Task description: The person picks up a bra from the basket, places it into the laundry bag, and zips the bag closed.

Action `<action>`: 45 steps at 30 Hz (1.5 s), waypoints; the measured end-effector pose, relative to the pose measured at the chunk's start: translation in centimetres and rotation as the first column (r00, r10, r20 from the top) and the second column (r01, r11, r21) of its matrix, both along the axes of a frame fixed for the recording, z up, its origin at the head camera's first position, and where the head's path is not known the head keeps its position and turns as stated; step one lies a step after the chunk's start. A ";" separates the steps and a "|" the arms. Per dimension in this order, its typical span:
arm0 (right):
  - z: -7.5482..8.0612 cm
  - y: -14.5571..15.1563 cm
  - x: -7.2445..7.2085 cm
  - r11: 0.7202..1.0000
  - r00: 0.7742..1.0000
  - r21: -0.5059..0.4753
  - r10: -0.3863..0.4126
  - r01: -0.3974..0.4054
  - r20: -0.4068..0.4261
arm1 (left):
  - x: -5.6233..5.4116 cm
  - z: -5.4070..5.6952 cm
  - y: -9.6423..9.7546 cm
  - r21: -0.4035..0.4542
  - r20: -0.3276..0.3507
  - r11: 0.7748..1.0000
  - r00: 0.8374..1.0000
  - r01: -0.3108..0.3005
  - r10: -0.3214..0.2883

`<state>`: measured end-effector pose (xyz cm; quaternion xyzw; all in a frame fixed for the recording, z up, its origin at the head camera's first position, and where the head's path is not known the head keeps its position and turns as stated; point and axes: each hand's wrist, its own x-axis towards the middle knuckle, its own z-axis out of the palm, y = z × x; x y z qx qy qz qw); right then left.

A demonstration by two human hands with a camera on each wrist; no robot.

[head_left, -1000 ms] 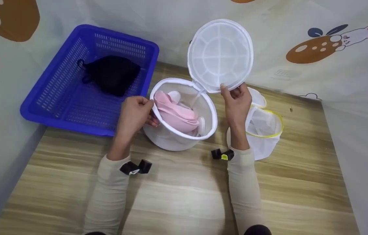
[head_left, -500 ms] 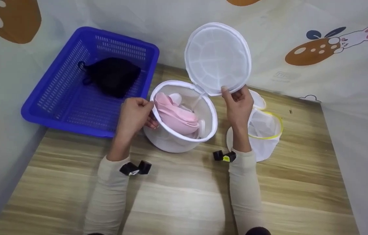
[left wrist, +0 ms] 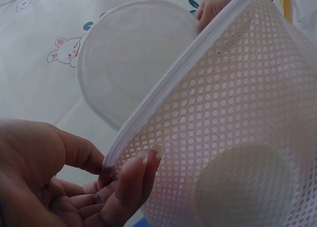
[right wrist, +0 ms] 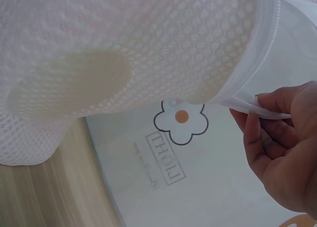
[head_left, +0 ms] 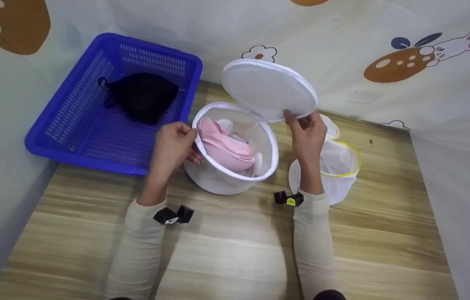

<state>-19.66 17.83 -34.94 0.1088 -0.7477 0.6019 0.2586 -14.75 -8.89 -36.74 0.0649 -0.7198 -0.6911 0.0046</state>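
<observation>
A round white mesh laundry bag (head_left: 218,183) with a zipped rim stands in the middle of the table, its top uncovered. Inside lies a pink bra (head_left: 230,152) with folded cups. My left hand (head_left: 172,146) pinches the bag's rim on the left side; in the left wrist view the thumb and fingers of that hand (left wrist: 74,177) grip the zipper edge. The bag's round lid (head_left: 268,89) is raised at the back, leaning over the opening. My right hand (head_left: 307,135) holds the lid's near edge between thumb and fingers, also plain in the right wrist view.
A blue plastic basket (head_left: 89,160) stands at the left with a black drawstring pouch (head_left: 145,98) in it. Right of the mesh bag, partly behind my right arm, sits another white bag (head_left: 339,185) with a yellow rim. A patterned sheet (head_left: 343,41) covers the walls behind.
The lid has tilted down and forward from nearly upright, with my right hand still on its edge and shifted slightly right. My left hand keeps its place on the rim.
</observation>
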 end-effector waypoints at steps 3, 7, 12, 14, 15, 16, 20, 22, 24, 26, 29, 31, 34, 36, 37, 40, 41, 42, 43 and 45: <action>0.1 0.0 0.0 1.000 1.000 0.013 0.010 -0.009 -0.016 | 0.0 0.0 -0.1 -0.002 0.001 1.000 1.000 -0.005 0.005; 0.3 -0.2 0.1 1.000 0.999 0.014 0.021 -0.020 -0.031 | -0.1 0.0 -0.1 -0.012 0.003 1.000 1.000 -0.021 0.021; 0.6 -0.8 0.5 0.999 0.998 0.052 -0.001 0.004 -0.065 | 0.0 0.1 -0.1 -0.032 0.003 0.999 0.999 -0.033 0.033; 0.7 -0.9 0.7 0.995 0.995 0.098 -0.021 0.030 -0.095 | 0.0 0.1 -0.2 -0.036 0.001 0.999 1.000 -0.030 0.030; 0.8 -1.0 0.7 0.991 0.993 0.125 -0.031 0.045 -0.113 | 0.0 0.1 -0.2 -0.035 0.000 0.999 1.000 -0.028 0.028; 0.8 -1.0 0.8 0.987 0.991 0.151 -0.039 0.059 -0.131 | 0.0 0.1 -0.2 -0.034 -0.002 0.999 1.000 -0.027 0.027; 0.9 -1.0 0.9 0.973 0.981 0.210 -0.059 0.098 -0.185 | 0.0 0.2 -0.2 -0.030 -0.008 0.999 1.000 -0.022 0.022; 0.9 -1.0 1.0 0.971 0.978 0.218 -0.051 0.096 -0.203 | 0.0 0.2 -0.2 -0.019 -0.007 1.000 1.000 -0.018 0.018; 0.9 -1.0 1.1 0.967 0.974 0.236 -0.049 0.101 -0.219 | 0.0 0.1 -0.1 -0.005 -0.006 1.000 1.000 -0.012 0.012; 1.0 -1.1 1.2 0.960 0.972 0.258 -0.049 0.110 -0.231 | 0.1 0.0 -0.1 0.008 -0.007 1.000 1.000 -0.008 0.008; 1.1 -1.1 1.4 0.949 0.969 0.287 -0.061 0.131 -0.239 | 0.1 0.0 -0.1 -0.018 -0.013 1.000 1.000 -0.016 0.016; 1.2 -1.2 1.5 0.946 0.968 0.295 -0.064 0.136 -0.243 | 0.1 0.0 -0.1 -0.042 -0.017 0.999 1.000 -0.027 0.026; 1.3 -1.2 1.6 0.943 0.965 0.302 -0.057 0.136 -0.256 | 0.1 0.0 -0.1 -0.068 -0.021 0.997 0.999 -0.034 0.033; 1.2 -1.1 1.6 0.941 0.963 0.311 -0.048 0.133 -0.267 | 0.1 -0.1 -0.1 -0.058 -0.019 0.998 0.999 -0.032 0.031; 1.2 -1.1 1.6 0.941 0.961 0.314 -0.041 0.129 -0.273 | 0.1 0.0 -0.1 -0.057 -0.019 0.998 0.999 -0.031 0.030; 1.2 -1.0 1.5 0.939 0.958 0.323 -0.021 0.117 -0.286 | 0.1 0.0 -0.1 -0.039 -0.017 0.999 1.000 -0.026 0.025; 1.2 -1.0 1.5 0.938 0.957 0.328 -0.014 0.113 -0.290 | 0.1 0.0 -0.1 -0.038 -0.016 0.999 0.999 -0.028 0.027; 1.1 -1.0 1.5 0.936 0.956 0.334 -0.007 0.110 -0.294 | 0.1 0.0 -0.1 -0.035 -0.017 0.999 0.999 -0.030 0.030; 1.3 -1.0 1.5 0.934 0.955 0.341 0.004 0.103 -0.297 | 0.1 0.0 -0.2 -0.039 -0.021 0.999 0.999 -0.035 0.035; 1.4 -1.0 1.6 0.930 0.954 0.359 0.029 0.083 -0.297 | 0.1 0.0 -0.2 -0.041 -0.019 0.998 0.999 -0.047 0.046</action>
